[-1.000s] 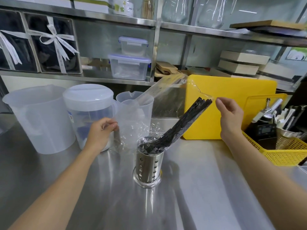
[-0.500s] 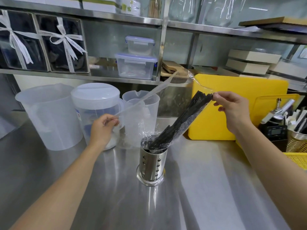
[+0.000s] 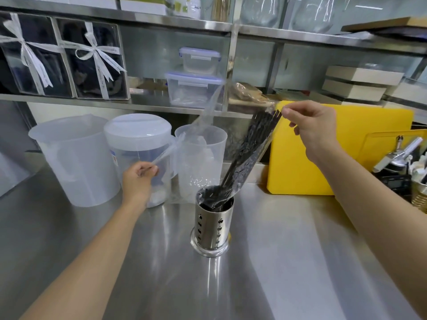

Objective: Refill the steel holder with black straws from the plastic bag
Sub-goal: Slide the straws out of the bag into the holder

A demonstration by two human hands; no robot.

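A perforated steel holder stands upright on the steel counter. A bundle of black straws leans out of it up to the right, its lower ends inside the holder, still wrapped in a clear plastic bag. My right hand pinches the bag's top corner at the upper ends of the straws. My left hand pinches the bag's other corner, low and to the left of the holder. The film stretches between both hands.
Three translucent plastic pitchers stand behind my left hand. A yellow cutting board leans at the back right, with a yellow basket of utensils beside it. Shelves with lidded boxes run across the back.
My right hand has lifted the bag's top corner, so the straws stand steeper in the holder. My left hand keeps its grip low on the left. The camera has moved closer.
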